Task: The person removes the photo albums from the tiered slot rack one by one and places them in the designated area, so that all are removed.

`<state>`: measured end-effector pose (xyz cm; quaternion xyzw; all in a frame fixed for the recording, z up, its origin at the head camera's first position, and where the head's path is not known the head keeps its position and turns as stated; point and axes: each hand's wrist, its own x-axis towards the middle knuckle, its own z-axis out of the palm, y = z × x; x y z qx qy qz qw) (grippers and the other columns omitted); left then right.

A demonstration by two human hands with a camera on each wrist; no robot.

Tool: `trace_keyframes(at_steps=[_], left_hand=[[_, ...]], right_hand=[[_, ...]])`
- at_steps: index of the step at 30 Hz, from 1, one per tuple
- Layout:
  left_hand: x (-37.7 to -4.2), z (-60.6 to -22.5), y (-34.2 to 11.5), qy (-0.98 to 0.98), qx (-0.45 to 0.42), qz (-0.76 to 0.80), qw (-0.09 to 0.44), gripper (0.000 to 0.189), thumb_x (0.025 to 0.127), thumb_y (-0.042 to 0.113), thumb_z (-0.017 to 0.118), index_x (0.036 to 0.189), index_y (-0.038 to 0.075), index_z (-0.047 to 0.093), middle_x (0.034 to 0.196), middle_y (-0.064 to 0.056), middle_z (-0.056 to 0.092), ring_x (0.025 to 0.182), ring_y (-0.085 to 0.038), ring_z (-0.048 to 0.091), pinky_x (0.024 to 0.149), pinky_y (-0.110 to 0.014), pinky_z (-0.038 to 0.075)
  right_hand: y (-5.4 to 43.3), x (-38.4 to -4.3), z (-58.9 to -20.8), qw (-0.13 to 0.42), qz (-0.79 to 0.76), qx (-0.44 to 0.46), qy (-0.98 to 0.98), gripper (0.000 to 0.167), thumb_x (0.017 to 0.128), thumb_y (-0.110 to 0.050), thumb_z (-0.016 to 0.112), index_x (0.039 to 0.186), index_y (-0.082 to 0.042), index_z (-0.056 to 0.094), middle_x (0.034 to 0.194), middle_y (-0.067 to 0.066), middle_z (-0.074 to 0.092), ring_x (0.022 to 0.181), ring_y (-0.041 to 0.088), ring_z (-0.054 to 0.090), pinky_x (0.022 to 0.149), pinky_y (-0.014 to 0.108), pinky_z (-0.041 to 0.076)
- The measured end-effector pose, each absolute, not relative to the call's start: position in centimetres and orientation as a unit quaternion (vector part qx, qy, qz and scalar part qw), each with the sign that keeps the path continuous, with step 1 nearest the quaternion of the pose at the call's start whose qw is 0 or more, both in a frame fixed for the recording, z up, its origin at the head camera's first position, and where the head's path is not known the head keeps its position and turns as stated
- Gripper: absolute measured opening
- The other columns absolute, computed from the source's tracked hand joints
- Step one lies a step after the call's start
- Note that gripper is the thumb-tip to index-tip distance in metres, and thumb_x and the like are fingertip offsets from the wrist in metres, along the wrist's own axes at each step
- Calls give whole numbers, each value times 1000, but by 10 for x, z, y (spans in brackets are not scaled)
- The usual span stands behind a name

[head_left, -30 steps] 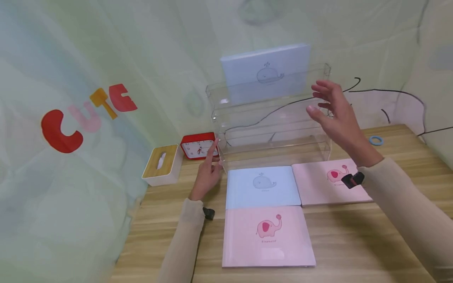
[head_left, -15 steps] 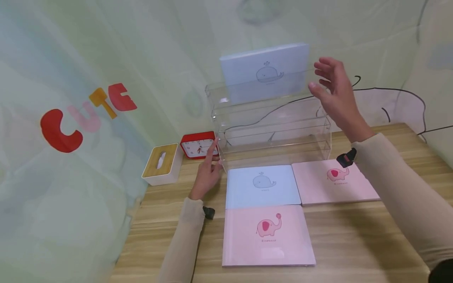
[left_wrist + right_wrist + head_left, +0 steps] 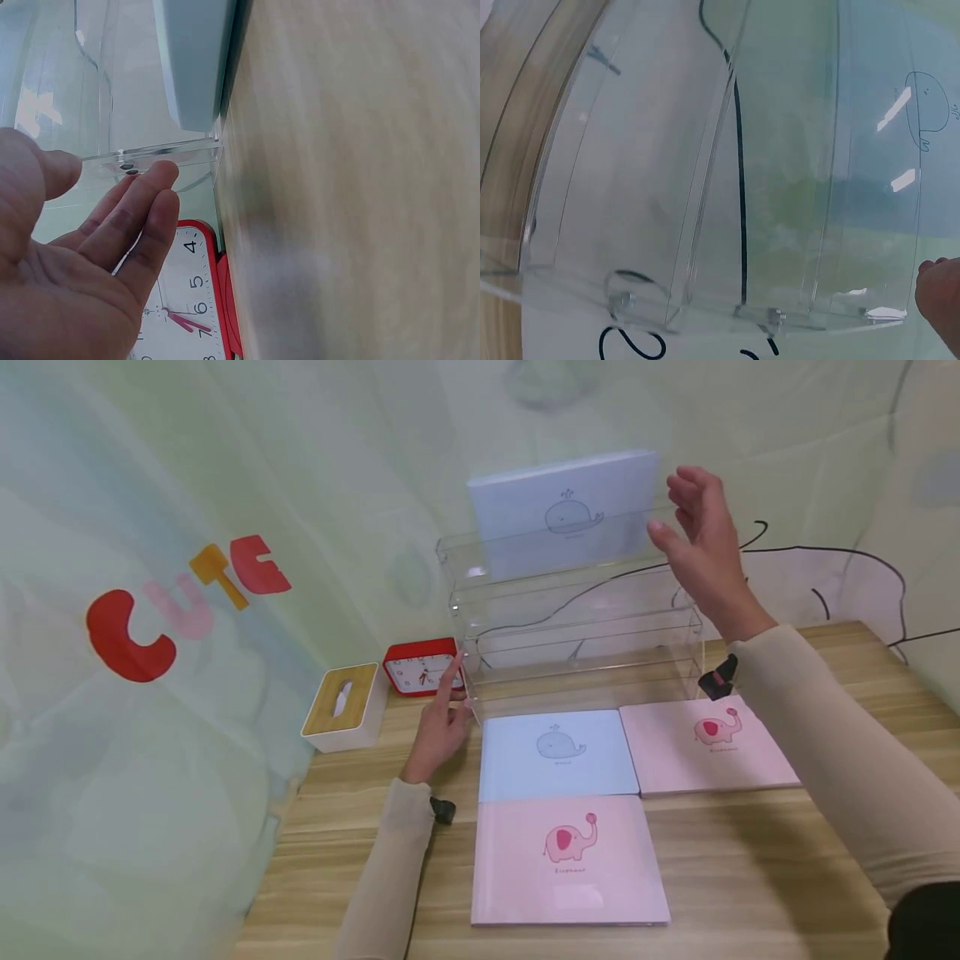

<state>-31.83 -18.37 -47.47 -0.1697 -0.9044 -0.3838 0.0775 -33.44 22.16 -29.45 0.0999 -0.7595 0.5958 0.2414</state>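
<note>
A clear acrylic tiered rack [image 3: 585,697] stands at the back of the table. In its top tier leans a pale blue book [image 3: 517,510] with a whale on the cover. My left hand [image 3: 438,731] touches the rack's left side panel, fingers fairly straight; the left wrist view shows the fingertips [image 3: 165,176] at the clear panel. My right hand [image 3: 705,547] is raised at the rack's upper right end, beside the upright book, fingers loosely bent around nothing. Before the rack lie a blue whale book [image 3: 555,781], a pink elephant book [image 3: 510,893] and another pink elephant book [image 3: 667,768].
A red alarm clock [image 3: 420,650] stands left of the rack, close to my left hand. Farther left is a white tissue box [image 3: 341,742] with a wooden lid. Behind the rack hangs a patterned curtain [image 3: 337,485] with coloured letters.
My right hand has risen along the rack's right end, up to beside the upright blue book. My left hand and the books stay where they were.
</note>
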Motion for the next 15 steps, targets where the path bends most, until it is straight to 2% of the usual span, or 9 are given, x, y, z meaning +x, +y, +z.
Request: trace_keyframes(at_steps=[4,6,10,15], left_hand=[[-318,-474,-184,-906,-166,-382,73,87,110,13,57,168,55,8,137,-18,66,88,-27,70,79,-35,59],[-318,-473,-184,-907,-165,-382,70,87,110,14,57,168,56,7,139,-18,65,90,-26,70,80,-34,59],[-317,-473,-184,-906,-162,-387,65,88,110,15,57,167,58,6,139,-18,65,84,-27,69,79,-33,58],[-316,-472,-184,-906,-159,-388,65,88,110,14,58,168,57,8,138,-17,65,92,-30,71,82,-39,61]], right_hand=[[217,-339,-291,239,611,93,-749,67,108,-13,60,166,-19,28,176,3,35,163,11,33,133,20,24],[216,-340,-289,239,617,94,-744,66,108,-11,60,166,-19,29,175,3,36,163,12,33,133,20,24],[213,-343,-284,235,622,94,-741,66,109,-11,58,166,-22,28,175,2,36,164,12,33,133,21,24],[209,-346,-278,229,627,97,-739,65,109,-10,57,166,-23,28,174,2,38,163,12,34,134,23,24]])
